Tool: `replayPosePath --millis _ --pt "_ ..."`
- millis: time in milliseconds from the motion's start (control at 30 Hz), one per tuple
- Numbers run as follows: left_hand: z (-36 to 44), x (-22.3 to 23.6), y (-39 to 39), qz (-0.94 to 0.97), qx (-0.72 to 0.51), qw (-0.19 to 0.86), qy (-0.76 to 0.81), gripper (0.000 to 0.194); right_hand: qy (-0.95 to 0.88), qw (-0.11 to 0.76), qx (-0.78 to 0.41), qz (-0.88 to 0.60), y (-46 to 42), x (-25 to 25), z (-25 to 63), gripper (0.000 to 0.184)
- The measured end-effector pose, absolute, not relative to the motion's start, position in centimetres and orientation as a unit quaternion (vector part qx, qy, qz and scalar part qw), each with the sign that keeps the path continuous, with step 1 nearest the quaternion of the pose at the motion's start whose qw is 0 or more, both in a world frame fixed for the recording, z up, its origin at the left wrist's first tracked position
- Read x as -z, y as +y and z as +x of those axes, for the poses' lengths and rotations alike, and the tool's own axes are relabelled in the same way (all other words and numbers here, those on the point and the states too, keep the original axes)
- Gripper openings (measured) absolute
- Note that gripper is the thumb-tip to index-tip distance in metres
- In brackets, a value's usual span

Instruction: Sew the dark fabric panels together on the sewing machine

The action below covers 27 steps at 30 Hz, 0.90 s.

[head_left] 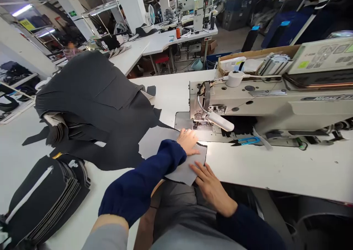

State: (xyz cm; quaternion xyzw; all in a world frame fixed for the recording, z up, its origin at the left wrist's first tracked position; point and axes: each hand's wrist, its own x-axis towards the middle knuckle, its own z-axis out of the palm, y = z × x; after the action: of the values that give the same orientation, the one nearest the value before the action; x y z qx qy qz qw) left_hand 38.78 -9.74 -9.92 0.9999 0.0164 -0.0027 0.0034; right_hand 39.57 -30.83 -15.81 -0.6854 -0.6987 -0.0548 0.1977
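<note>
A light grey fabric piece (pixel 184 172) with dark edges lies at the table's front edge, partly hanging over my lap. My left hand (pixel 188 142) presses on its upper part, just short of the sewing machine's needle area, with the thumb pointing right. On the right side of the same piece rests my right hand (pixel 211 186), its fingers stretched out over the cloth. The sewing machine (pixel 264 106) stands just beyond, and its small white lamp (pixel 220 121) is lit over the needle plate. Blue-handled thread snips (pixel 246 141) lie by the machine bed, right of my hands.
A large stack of dark fabric pieces (pixel 91 84) covers the table (pixel 237 165) to my left. A bundle of cut dark panels (pixel 46 198) sits nearer at the lower left. Behind the machine is a cardboard box (pixel 220 67). Another sewing station (pixel 198 14) stands farther back.
</note>
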Motion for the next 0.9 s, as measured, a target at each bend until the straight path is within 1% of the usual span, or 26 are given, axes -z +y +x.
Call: replayPosePath --millis 133,233,367,467,533,633,800,900 --pt "40.5 9.6 -7.1 0.999 0.012 -0.034 0.028 0.039 -0.683 0.176 0.075 -0.704 -28.2 15.2 41.8 0.028" --pt "40.8 9.8 -5.4 0.996 0.041 -0.025 0.071 0.035 -0.698 0.168 0.084 -0.691 -27.6 15.0 42.4 0.023" --pt "40.7 10.4 -4.6 0.996 0.048 0.006 0.072 0.022 -0.726 0.17 0.075 -0.662 -28.0 14.8 42.4 0.027" --pt "40.9 10.9 -4.6 0.995 0.046 0.031 0.088 0.022 -0.731 0.173 0.073 -0.656 -28.0 14.8 42.4 0.023" --pt "41.2 11.1 -4.4 0.994 0.044 0.038 0.096 0.024 -0.738 0.171 0.078 -0.648 -27.6 14.9 42.4 0.019" --pt "41.7 11.2 -3.8 0.992 0.052 0.042 0.105 0.024 -0.741 0.174 0.086 -0.643 -26.8 15.2 42.4 0.018" --pt "42.2 10.4 -2.7 0.984 0.105 0.067 0.127 0.021 -0.749 0.175 0.084 -0.634 -25.9 15.6 42.3 0.016" --pt "42.5 10.0 -2.6 0.979 0.132 0.082 0.13 0.02 -0.75 0.175 0.077 -0.633 -25.9 15.6 42.3 0.017"
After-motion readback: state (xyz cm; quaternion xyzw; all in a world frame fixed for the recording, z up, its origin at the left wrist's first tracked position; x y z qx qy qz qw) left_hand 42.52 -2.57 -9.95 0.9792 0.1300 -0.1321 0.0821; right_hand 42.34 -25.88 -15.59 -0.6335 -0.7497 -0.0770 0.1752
